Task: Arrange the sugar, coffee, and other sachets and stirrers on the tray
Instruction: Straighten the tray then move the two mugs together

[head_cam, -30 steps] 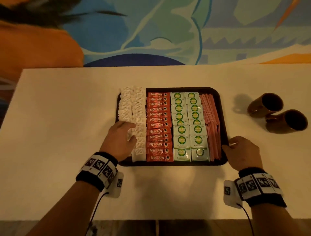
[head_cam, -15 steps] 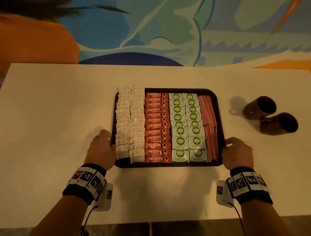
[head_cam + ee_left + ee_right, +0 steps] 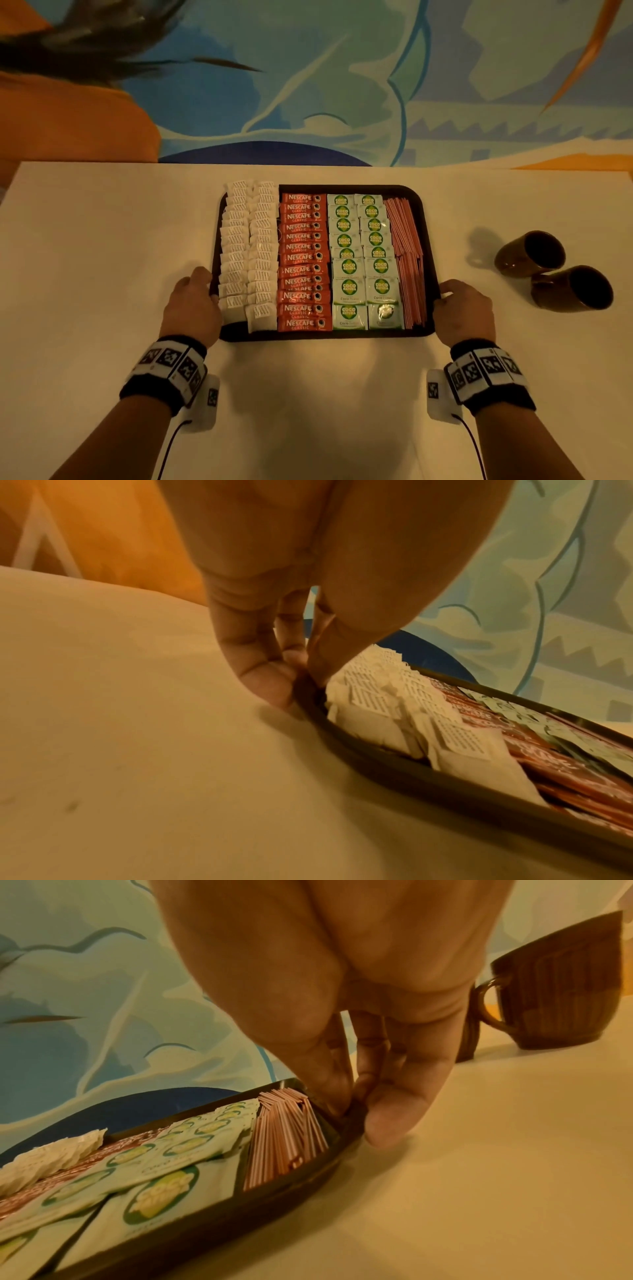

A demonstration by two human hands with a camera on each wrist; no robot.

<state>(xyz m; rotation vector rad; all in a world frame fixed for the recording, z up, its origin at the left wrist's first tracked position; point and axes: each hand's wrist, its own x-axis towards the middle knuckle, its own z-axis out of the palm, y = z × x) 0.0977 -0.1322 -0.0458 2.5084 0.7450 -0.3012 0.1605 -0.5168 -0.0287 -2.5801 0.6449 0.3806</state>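
I have both hands on the dark tray (image 3: 430, 240), which sits on the white tabletop (image 3: 102, 274) straight in front of me. My left hand (image 3: 191, 305) pinches the left rim near the front corner, thumb inside against the white sachets (image 3: 248, 253) and fingers (image 3: 263, 674) outside; my right hand (image 3: 464, 310) pinches the right rim the same way, thumb just beside the pink stirrers (image 3: 407, 260). So each grip is closed on the tray edge, not on any packet.

The tray looks full and sorted in columns: two files of white sachets on the left, then red coffee sticks (image 3: 303, 260), then two files of green-and-white sachets (image 3: 363, 260), then the stirrers along the right wall. I judge the arranging essentially done, with only squaring or shifting the tray left.

The tray should be stiff and light, best held at opposite rims as now. The load is loose, thin and slick, shingled in overlapping rows, so any tilt or jerk could slide them out of line; the far white sachets already overhang the back rim.

The red sticks read "NESCAFE CLASSIC". The green roundels read "COCO NATURA", with smaller print I cannot read. The white sachets carry fine print too small to read.

Two brown mugs (image 3: 551, 270) lie on their sides to the right, well apart from the tray.
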